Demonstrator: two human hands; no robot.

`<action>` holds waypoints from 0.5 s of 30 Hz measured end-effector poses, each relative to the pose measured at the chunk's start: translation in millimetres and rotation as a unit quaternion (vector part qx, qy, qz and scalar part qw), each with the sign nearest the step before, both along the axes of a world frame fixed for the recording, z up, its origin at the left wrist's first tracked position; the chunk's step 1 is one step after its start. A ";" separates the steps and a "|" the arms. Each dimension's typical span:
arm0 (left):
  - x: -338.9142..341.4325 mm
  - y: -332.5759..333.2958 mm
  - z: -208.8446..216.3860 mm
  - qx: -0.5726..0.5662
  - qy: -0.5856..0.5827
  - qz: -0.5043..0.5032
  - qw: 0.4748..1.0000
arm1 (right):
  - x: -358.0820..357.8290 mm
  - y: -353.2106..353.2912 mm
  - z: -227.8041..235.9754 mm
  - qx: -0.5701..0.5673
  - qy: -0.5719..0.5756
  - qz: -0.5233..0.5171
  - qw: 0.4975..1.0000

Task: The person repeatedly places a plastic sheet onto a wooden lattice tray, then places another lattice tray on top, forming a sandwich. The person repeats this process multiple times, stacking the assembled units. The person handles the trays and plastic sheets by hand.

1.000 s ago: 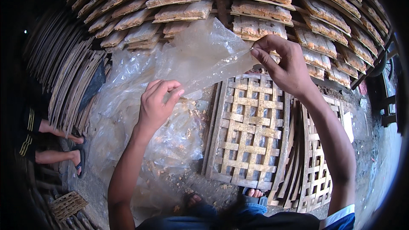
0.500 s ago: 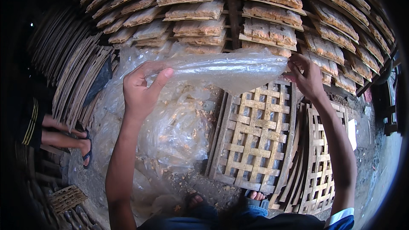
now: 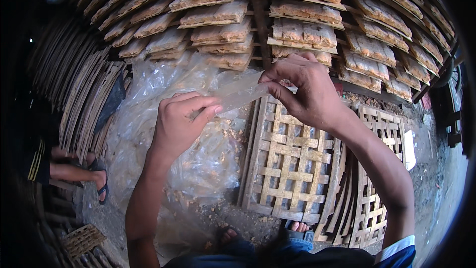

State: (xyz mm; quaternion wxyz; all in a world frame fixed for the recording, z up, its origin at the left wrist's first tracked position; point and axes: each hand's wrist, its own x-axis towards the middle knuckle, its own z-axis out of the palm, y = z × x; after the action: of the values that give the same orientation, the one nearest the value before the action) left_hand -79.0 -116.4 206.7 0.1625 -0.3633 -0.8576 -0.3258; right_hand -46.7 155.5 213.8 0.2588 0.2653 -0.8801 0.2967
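Note:
Between my two hands a clear plastic sheet (image 3: pixel 241 94) is stretched in a short, gathered band. My left hand (image 3: pixel 184 121) pinches it between thumb and forefinger. On the other end, my right hand (image 3: pixel 303 89) grips the plastic with thumb and curled fingers, a little higher and farther off. Beneath and left of them lies a large crumpled heap of clear plastic (image 3: pixel 198 164), dotted with orange crumbs. A woven bamboo tray (image 3: pixel 292 168) lies below my right hand, in front of my feet.
Racks of slatted shelves hold thick pale-orange slabs (image 3: pixel 305 32) along the far side. Stacked bamboo trays (image 3: pixel 91 94) lean at the left, near another person's sandalled foot (image 3: pixel 101 183). A second woven tray (image 3: pixel 372 178) stands at the right. A small woven piece (image 3: pixel 84 240) lies lower left.
My right hand has moved left, toward my left hand, still gripping the plastic. The wide stretched span is now a short band. My left hand has shifted slightly right and nearer me.

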 end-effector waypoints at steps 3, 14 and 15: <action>-6.8 -19.9 -15.6 -0.012 -0.020 0.029 0.999 | 2.6 8.1 3.9 -0.060 -0.024 -0.014 0.998; -42.6 -40.5 -51.4 -0.003 -0.028 0.088 0.996 | 7.1 41.8 23.6 -0.181 -0.019 -0.048 0.982; -50.2 -48.1 -59.9 0.021 -0.025 0.076 0.997 | 6.7 46.7 24.9 -0.198 -0.032 -0.055 0.978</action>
State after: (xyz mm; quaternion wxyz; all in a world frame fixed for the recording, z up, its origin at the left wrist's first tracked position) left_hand -129.2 -164.5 146.8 0.1729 -0.2853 -0.8794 -0.3396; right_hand -40.0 202.1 238.7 0.2936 0.1502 -0.8250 0.4589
